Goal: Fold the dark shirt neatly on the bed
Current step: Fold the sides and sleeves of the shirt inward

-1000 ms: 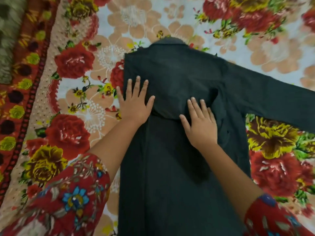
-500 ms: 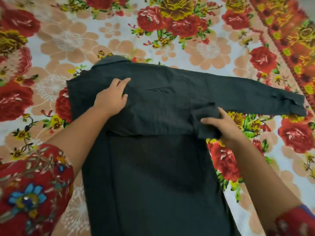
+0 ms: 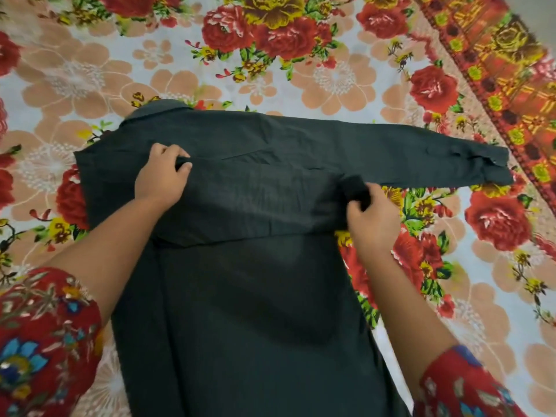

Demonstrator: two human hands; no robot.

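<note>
The dark shirt (image 3: 246,296) lies flat on the floral bedsheet (image 3: 346,85), collar (image 3: 156,108) at the top left. One sleeve is folded across the chest. The other sleeve (image 3: 421,155) stretches out to the right, its cuff near the patterned border. My left hand (image 3: 162,176) pinches a fold of cloth on the upper chest. My right hand (image 3: 370,212) grips bunched fabric at the shirt's right side, just under the outstretched sleeve.
A red, orange and yellow patterned border (image 3: 496,73) runs diagonally down the right side of the bed. Floral sheet surrounds the shirt on the left, top and right. My red floral sleeves (image 3: 39,341) fill the lower corners.
Both hands went from resting flat on the shirt to pinching cloth. The right hand slid out to the shirt's right side. The camera swung right, bringing the whole outstretched sleeve into view.
</note>
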